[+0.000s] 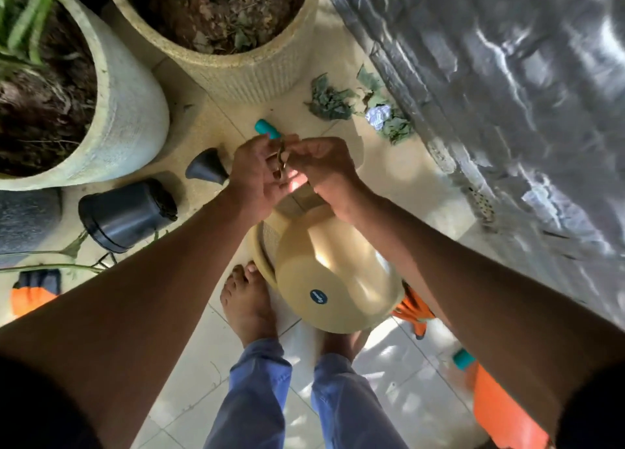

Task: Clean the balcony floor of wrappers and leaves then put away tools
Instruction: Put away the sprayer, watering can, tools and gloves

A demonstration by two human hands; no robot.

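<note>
My left hand (255,174) and my right hand (324,168) meet in front of me above the floor, both pinching a small brownish leaf scrap (281,159) between their fingertips. Below them a beige plastic bin (334,276) lies on its side by my feet. A pile of green leaves (333,102) with a crumpled white wrapper (378,116) lies on the tiles by the stone wall. A teal handle (267,128) pokes out just beyond my left fingers; the rest of that tool is hidden.
Two big planters stand ahead: a pale one (132,110) at the left, a ribbed beige one (257,70) at the centre. A black pot (125,213) lies tipped over, a black funnel shape (206,166) beside it. Orange tools (500,404) lie at the right and an orange item (30,296) at the left.
</note>
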